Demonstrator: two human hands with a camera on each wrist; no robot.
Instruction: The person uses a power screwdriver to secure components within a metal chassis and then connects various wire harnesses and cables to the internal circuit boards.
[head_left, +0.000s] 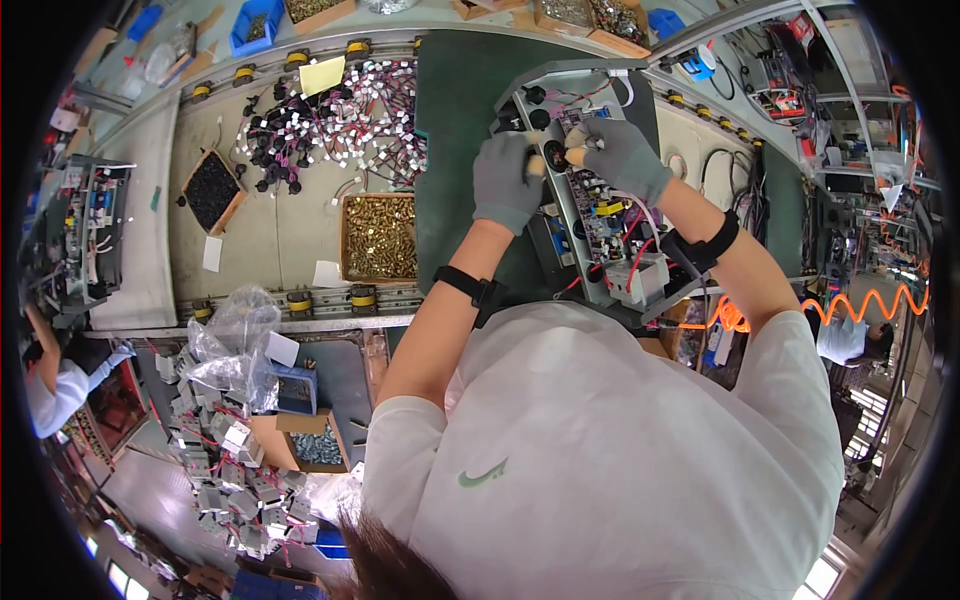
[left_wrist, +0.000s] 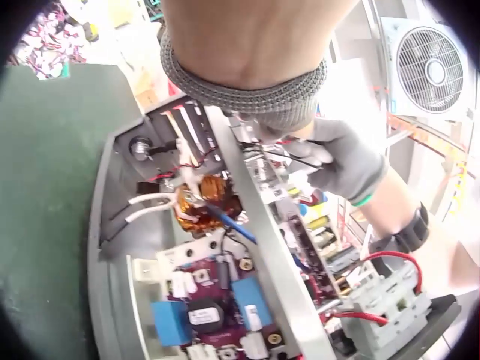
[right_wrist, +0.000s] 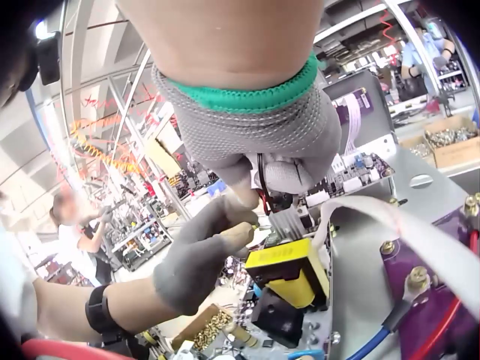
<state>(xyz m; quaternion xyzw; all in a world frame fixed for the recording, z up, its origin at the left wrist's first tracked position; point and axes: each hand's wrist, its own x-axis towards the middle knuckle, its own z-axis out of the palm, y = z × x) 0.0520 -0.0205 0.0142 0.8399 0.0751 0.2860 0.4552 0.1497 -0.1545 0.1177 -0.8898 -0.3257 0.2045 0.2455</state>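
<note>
Both hands wear grey gloves with bare fingertips and work over an opened metal chassis [head_left: 590, 235] full of circuit boards. My right hand [right_wrist: 255, 146] pinches thin black and red wires [right_wrist: 263, 176], which hang from between its fingers. Close beside it, my left hand [right_wrist: 196, 259] has curled fingers and grips at the same wires, its exact hold partly hidden. The wires stretch between the two hands in the left wrist view, where the right hand [left_wrist: 349, 161] reaches in from the right. Below the hands stands a yellow-wrapped transformer [right_wrist: 289, 271]; a copper coil [left_wrist: 202, 202] sits in the neighbouring compartment.
Left of the green mat [head_left: 455, 150] lies a heap of wired connectors [head_left: 345, 130]. A box of brass fittings [head_left: 378, 238] and a tray of black parts [head_left: 212, 192] stand nearby. An orange coiled hose [head_left: 860, 305] hangs at the right. Another person [head_left: 65, 390] is at the far left.
</note>
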